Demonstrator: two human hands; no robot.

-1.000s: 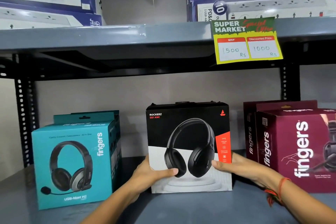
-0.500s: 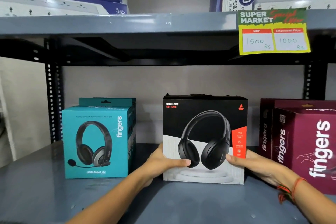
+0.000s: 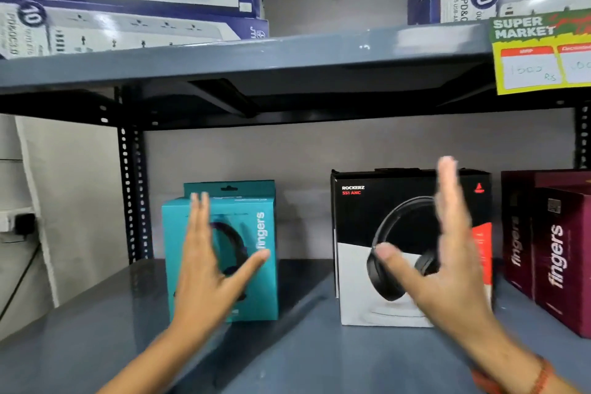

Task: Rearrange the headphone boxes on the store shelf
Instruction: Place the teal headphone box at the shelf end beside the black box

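Note:
A black and white Rockerz headphone box [image 3: 361, 230] stands upright on the grey shelf [image 3: 307, 349], right of centre. My right hand [image 3: 447, 265] is raised flat in front of it, fingers up, holding nothing. To the left stands a teal fingers headphone box [image 3: 265, 281], with a second teal box [image 3: 230, 189] behind it. My left hand [image 3: 208, 275] is spread wide in front of the teal box and is empty. Maroon fingers boxes [image 3: 556, 253] stand at the right edge.
The upper shelf [image 3: 243, 57] carries stacked blue and white power strip boxes [image 3: 128, 0]. A yellow price tag [image 3: 540, 54] hangs from its edge at the right. A perforated black upright [image 3: 132, 195] stands at the left, with a wall socket [image 3: 16, 221] beyond it.
Both hands have let go of the Rockerz box and lifted, with fingers spread. My left hand has shifted left, in front of the teal box. The view has swung left.

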